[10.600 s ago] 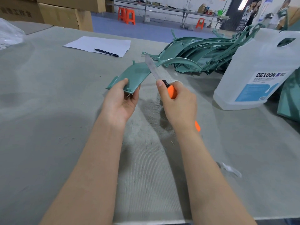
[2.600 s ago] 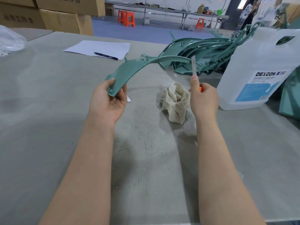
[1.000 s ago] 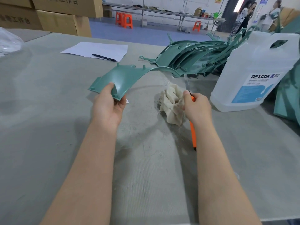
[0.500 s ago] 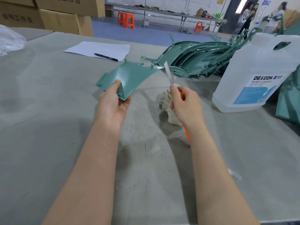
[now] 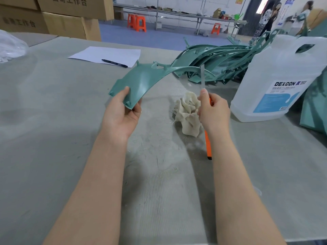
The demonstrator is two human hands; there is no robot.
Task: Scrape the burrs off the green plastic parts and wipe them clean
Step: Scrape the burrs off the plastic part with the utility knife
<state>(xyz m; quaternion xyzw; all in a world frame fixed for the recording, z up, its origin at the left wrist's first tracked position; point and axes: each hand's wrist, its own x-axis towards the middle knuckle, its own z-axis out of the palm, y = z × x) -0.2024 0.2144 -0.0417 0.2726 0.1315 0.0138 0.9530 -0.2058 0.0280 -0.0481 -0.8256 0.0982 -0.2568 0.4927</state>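
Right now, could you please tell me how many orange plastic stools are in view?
3: two orange plastic stools side by side beyond the cardboard boxes, one by the far long table; others may be hidden.

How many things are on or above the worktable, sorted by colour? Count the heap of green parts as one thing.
Green: 2, the held green plastic part and the heap of green parts
White: 2, the DEXCON jug and the paper sheet
Beige: 1, the rag
Orange: 1, the utility knife
Black: 1, the pen
Total: 7
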